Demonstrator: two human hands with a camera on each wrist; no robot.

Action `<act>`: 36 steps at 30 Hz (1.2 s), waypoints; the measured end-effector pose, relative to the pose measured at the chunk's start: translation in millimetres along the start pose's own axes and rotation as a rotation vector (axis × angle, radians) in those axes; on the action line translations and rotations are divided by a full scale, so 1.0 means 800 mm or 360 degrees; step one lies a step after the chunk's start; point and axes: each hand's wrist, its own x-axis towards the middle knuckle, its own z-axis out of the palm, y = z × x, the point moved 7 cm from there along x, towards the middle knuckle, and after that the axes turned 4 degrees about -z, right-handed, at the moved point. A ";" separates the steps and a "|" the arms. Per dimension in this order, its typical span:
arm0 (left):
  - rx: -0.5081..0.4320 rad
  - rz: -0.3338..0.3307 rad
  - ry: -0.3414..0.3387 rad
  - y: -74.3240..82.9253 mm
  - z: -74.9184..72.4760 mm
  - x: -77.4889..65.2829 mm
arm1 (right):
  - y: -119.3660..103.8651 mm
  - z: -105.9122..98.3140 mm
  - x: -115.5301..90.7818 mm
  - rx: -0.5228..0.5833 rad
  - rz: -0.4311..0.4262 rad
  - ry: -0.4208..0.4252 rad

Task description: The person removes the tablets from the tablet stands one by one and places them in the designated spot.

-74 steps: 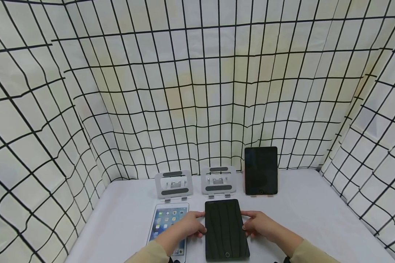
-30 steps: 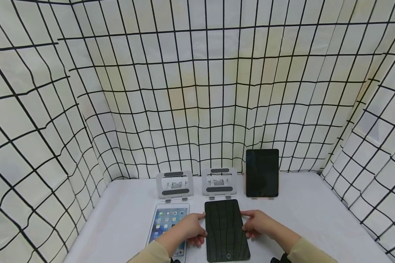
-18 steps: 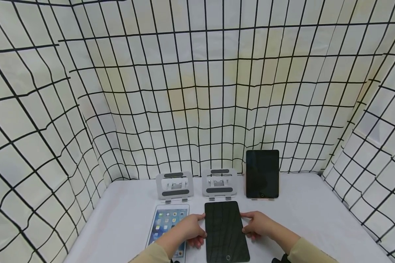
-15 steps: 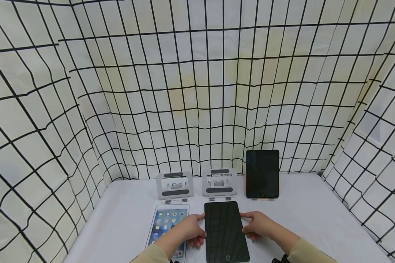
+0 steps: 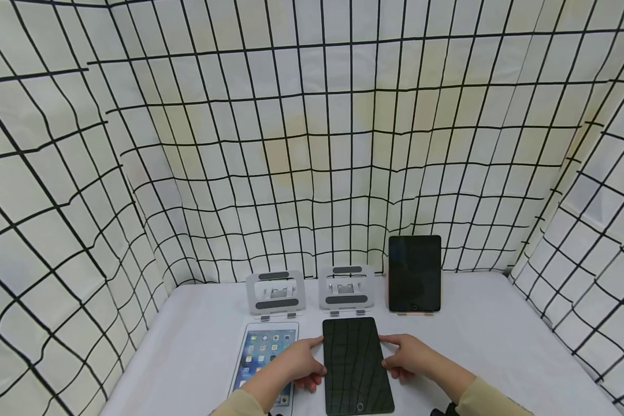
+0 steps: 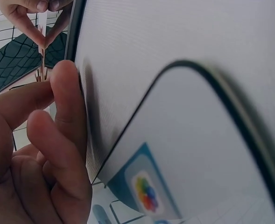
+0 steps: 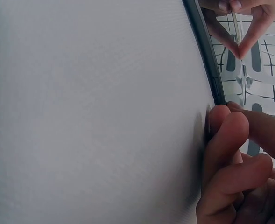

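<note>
A black tablet lies screen up on the white table, its round home button towards the person. My left hand holds its left edge, forefinger and thumb at the side; my right hand does the same at the right edge. In the left wrist view, curled fingers of the left hand sit against the dark tablet edge. The right wrist view shows the right hand's fingertips at the opposite edge. A white tablet with a lit app screen lies partly under the left forearm.
Two grey folding tablet stands with dark pads stand side by side at the back of the table. To their right, another black tablet leans upright on a pinkish stand. White walls with black grid lines enclose the table.
The head view has shifted slightly. Both hands and the black tablet between them stay almost in place; the left hand's lower fingers show a little more below its thumb.
</note>
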 end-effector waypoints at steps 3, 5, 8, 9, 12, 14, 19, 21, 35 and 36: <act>0.0013 0.0018 0.0017 -0.001 -0.001 0.000 | 0.001 -0.002 -0.001 -0.0016 -0.0009 0.0024; 0.0034 0.0041 0.0047 0.000 -0.003 -0.001 | 0.002 -0.005 -0.001 -0.0034 -0.0018 0.0052; 0.0074 0.0072 0.0116 0.002 -0.007 -0.003 | 0.004 -0.011 -0.001 -0.0047 -0.0033 0.0109; 0.0086 0.0079 0.0140 0.002 -0.008 -0.003 | 0.004 -0.014 -0.001 -0.0049 -0.0038 0.0129; 0.0110 0.0085 0.0198 0.003 -0.011 -0.001 | 0.005 -0.018 -0.001 -0.0041 -0.0040 0.0173; 0.0125 0.0086 0.0220 0.003 -0.012 0.000 | 0.003 -0.020 -0.003 -0.0040 -0.0048 0.0197; 0.0125 0.0112 0.0237 0.006 -0.017 0.000 | 0.001 -0.026 -0.006 -0.0064 -0.0079 0.0257; 0.0102 0.0127 0.0239 0.008 -0.017 0.000 | 0.001 -0.028 -0.006 -0.0082 -0.0078 0.0278; 0.0003 0.0196 0.0275 0.021 -0.014 0.006 | -0.004 -0.045 -0.011 -0.0006 -0.0185 0.0369; -0.0011 0.0205 0.0276 0.023 -0.014 0.007 | -0.003 -0.047 -0.011 -0.0005 -0.0188 0.0377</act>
